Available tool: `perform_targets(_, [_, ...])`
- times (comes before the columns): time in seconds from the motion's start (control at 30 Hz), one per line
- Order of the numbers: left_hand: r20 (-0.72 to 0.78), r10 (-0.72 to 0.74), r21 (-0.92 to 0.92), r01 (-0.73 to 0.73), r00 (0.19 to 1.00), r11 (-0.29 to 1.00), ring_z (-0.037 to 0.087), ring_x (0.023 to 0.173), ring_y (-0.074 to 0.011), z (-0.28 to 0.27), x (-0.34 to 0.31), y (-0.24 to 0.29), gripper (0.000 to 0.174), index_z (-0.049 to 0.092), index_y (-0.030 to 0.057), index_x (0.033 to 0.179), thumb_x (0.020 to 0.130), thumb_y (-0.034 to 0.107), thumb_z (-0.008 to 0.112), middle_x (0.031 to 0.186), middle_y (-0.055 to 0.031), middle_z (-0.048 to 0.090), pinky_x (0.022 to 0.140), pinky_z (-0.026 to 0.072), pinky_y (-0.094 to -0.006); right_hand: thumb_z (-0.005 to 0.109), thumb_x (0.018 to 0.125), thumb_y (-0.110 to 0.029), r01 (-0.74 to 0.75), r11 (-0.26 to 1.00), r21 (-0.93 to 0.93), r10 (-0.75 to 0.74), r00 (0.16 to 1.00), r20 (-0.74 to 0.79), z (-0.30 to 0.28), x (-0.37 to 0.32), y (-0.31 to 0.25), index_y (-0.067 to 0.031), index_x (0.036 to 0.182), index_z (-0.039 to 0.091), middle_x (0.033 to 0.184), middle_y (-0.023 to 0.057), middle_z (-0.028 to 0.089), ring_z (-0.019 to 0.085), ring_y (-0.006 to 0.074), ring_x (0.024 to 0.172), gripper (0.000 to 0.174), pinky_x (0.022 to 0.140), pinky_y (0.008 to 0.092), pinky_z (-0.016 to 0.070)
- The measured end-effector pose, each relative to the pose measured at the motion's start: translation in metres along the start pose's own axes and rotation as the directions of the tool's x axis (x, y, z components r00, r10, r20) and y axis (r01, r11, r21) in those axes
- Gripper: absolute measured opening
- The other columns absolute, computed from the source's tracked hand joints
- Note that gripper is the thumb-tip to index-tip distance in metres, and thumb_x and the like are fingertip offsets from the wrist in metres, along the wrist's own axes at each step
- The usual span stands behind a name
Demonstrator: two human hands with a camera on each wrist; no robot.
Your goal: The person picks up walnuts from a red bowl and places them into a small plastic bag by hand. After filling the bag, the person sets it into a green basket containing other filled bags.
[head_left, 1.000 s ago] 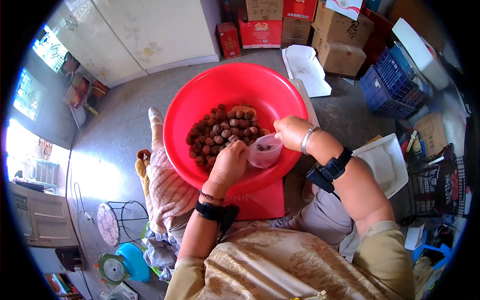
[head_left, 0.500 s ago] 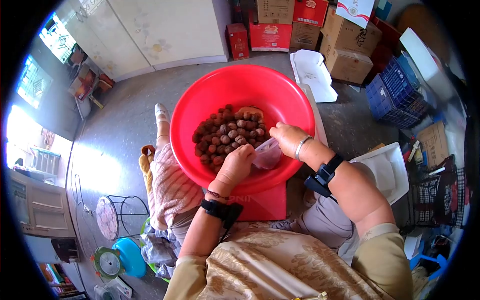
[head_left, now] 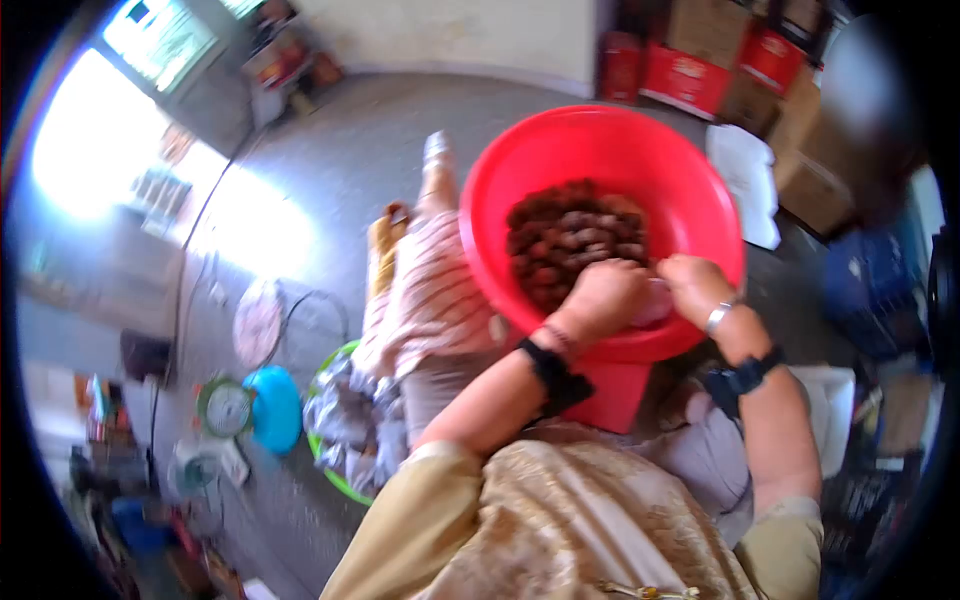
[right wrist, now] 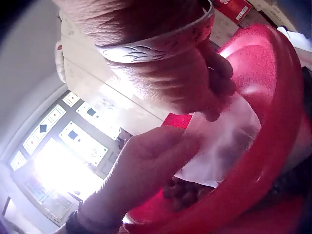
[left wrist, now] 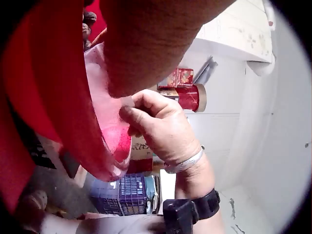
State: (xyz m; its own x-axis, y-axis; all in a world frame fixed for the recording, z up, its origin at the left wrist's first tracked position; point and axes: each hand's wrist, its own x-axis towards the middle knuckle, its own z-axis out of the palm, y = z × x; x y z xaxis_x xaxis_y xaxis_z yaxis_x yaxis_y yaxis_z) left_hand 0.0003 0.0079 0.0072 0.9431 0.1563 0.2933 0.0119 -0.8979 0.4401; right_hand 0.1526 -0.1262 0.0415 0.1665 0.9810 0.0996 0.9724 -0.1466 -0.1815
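Note:
A wide red plastic basin [head_left: 695, 190] stands in front of the person, with a heap of brown walnuts [head_left: 570, 240] in it. Over its near side, both hands hold a small translucent plastic bag [right wrist: 224, 141] by its upper edge. The left hand [head_left: 607, 300] grips one side of the bag. Opposite it, the right hand [head_left: 697, 288], a silver bangle at its wrist, pinches the other side between thumb and fingers. Dark shapes show through the bag's film in the right wrist view. Blur softens the head view, and the left hand partly covers the bag there.
Under the basin is a red support [head_left: 612, 395]. A green-rimmed tub [head_left: 345, 480] holding grey plastic bags stands left of the person's leg, near a blue basin [head_left: 275, 410]. A white tray [head_left: 745, 185] lies beyond the basin at right, near cardboard boxes [head_left: 815, 165].
The head view has swung left, so basin and hands appear farther right. The hands have come closer together and the bag's mouth, wide open earlier, looks narrower. Both hands keep their grip.

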Motion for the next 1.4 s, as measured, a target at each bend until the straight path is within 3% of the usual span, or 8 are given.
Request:
perform_targets(0.37, [-0.36,-0.341,-0.315,0.23,0.868,0.921,0.065,0.078,-0.0444,-0.088,-0.02,-0.001,0.014,0.06,0.0041,0.084,0.09,0.016,0.061,0.079,-0.0224,0.066,0.065,0.0532,-0.0479,0.065,0.093,-0.011,-0.163,0.952,0.259,0.25,0.903,-0.349,-0.036,0.015,-0.007,-0.0014,0.131,0.05,0.114,0.0181,0.059,0.057,0.0218,0.069,0.042,0.071,0.0345,0.0507])
perform_targets(0.53, [-0.56,-0.523,-0.632,0.077,0.643,0.771,0.057,0.069,-0.0125,-0.148,-0.065,-0.051,0.004,0.062,0.0016,0.088,0.092,0.003,0.062,0.073,-0.0043,0.062,0.062,0.0489,-0.0301,0.064,0.093,-0.011,-0.14,0.973,0.182,0.188,0.939,-0.288,-0.025,0.015,0.0,-0.0007,0.127,0.051,0.117,0.0178,0.059,0.06,0.0249,0.074,0.038,0.073,0.0342,0.0518])
perform_targets(1.0, [-0.72,-0.68,-0.402,0.714,0.139,0.572,0.044,0.064,-0.0124,-0.222,-0.437,-0.12,0.023,0.059,0.001,0.078,0.095,0.017,0.056,0.069,-0.0015,0.05,0.058,0.0383,-0.0329,0.063,0.085,0.002,-0.058,0.988,0.14,0.09,0.968,-0.236,-0.014,0.016,-0.001,0.0019,0.104,0.055,0.102,0.0176,0.058,0.061,0.0353,0.094,0.02,0.08,0.039,0.052])
perform_targets(1.1, [-0.479,-0.85,-0.74,0.622,-0.22,0.256,0.048,0.066,-0.0169,-0.192,-0.486,-0.106,0.025,0.06,0.0,0.084,0.097,0.02,0.054,0.071,-0.0059,0.056,0.06,0.04,-0.0347,0.063,0.084,0.004,-0.044,0.994,0.104,0.068,0.97,-0.232,-0.009,0.018,0.005,0.0023,0.102,0.056,0.1,0.018,0.058,0.06,0.0367,0.095,0.019,0.085,0.0407,0.05])
perform_targets(1.17, [-0.738,-0.575,0.253,0.935,0.352,0.248,0.056,0.072,-0.027,-0.149,-0.559,-0.126,0.025,0.061,-0.0002,0.088,0.099,0.021,0.052,0.078,-0.0128,0.06,0.066,0.0452,-0.0397,0.063,0.083,0.004,-0.055,0.993,0.103,0.077,0.973,-0.218,-0.007,0.02,0.007,0.0025,0.101,0.056,0.099,0.0183,0.058,0.06,0.0371,0.095,0.019,0.086,0.0413,0.0489])
perform_targets(1.23, [-0.587,-0.809,-0.286,0.941,-0.024,0.18,0.062,0.086,-0.0429,-0.13,-0.562,-0.103,0.023,0.062,-0.0008,0.092,0.081,0.017,0.071,0.085,-0.0212,0.064,0.075,0.0511,-0.0466,0.063,0.083,0.004,-0.088,0.99,0.114,0.111,0.971,-0.213,-0.006,0.02,0.009,0.0025,0.1,0.056,0.098,0.0183,0.059,0.06,0.0361,0.095,0.018,0.086,0.0408,0.049])
perform_targets(1.27, [-0.614,-0.768,0.191,0.978,0.185,0.083,0.062,0.088,-0.043,-0.1,-0.595,-0.117,0.035,0.063,-0.0005,0.094,0.069,0.017,0.08,0.088,-0.022,0.065,0.074,0.051,-0.0474,0.063,0.083,0.004,-0.086,0.99,0.112,0.108,0.971,-0.212,-0.007,0.021,0.008,0.0025,0.1,0.056,0.098,0.0183,0.059,0.06,0.0361,0.095,0.018,0.086,0.0408,0.049])
perform_targets(1.4, [-0.131,-0.99,0.249,0.965,-0.051,-0.082,0.064,0.1,-0.0417,-0.026,-0.638,-0.126,0.027,0.066,0.0007,0.095,0.087,0.025,0.06,0.099,-0.0261,0.068,0.081,0.0506,-0.0474,0.063,0.084,0.003,-0.07,0.995,0.068,0.083,0.971,-0.223,-0.01,0.022,0.007,0.0021,0.099,0.056,0.096,0.0181,0.059,0.06,0.0362,0.093,0.017,0.084,0.0415,0.049])
